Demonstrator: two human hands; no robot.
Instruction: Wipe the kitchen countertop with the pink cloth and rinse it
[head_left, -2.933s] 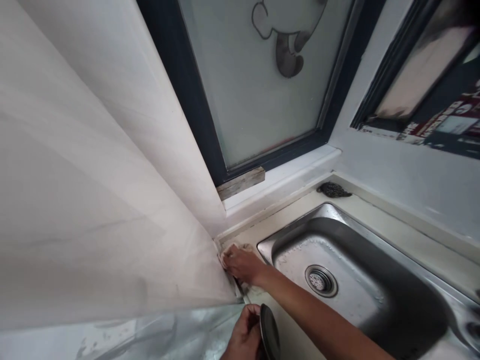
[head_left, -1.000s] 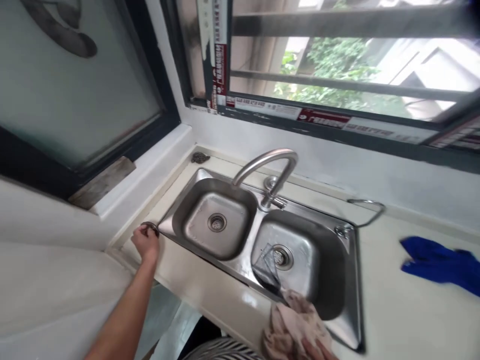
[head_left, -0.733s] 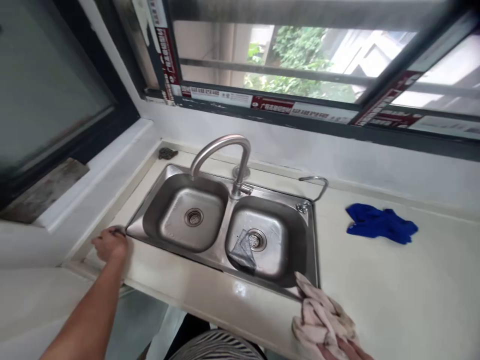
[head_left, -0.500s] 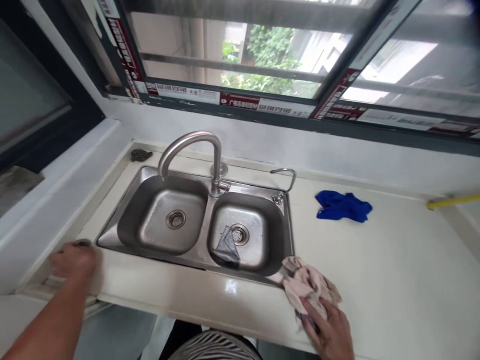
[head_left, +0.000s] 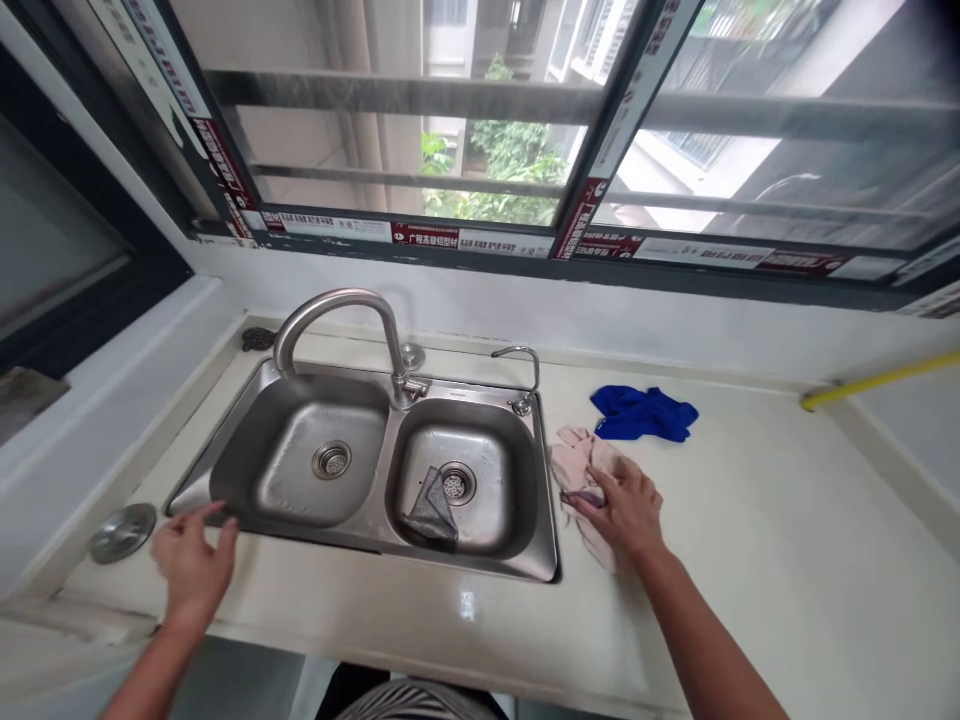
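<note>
My right hand [head_left: 626,510] grips a crumpled pale pink cloth [head_left: 581,450] on the counter, just right of the double sink [head_left: 382,480]. A darker fold of fabric shows between its thumb and fingers. Over the sink's front left corner hovers my left hand [head_left: 196,560], empty, its fingers apart. Beside it, on the counter, lies a round metal disc [head_left: 122,532], like a sink drain cover. A grey cloth [head_left: 433,510] rests in the right basin next to the drain.
A curved faucet [head_left: 337,298] rises behind the basins, with a thinner spout [head_left: 525,352] at the right rear corner. Farther right are a blue cloth [head_left: 645,412] and a yellow pipe [head_left: 877,382]. A dark clump [head_left: 258,338] sits in the back left corner, below the window.
My left hand has come away from the metal disc and moved right, its fingers opening. My right hand has pushed the pink cloth away from me, along the sink's right side. The view has shifted.
</note>
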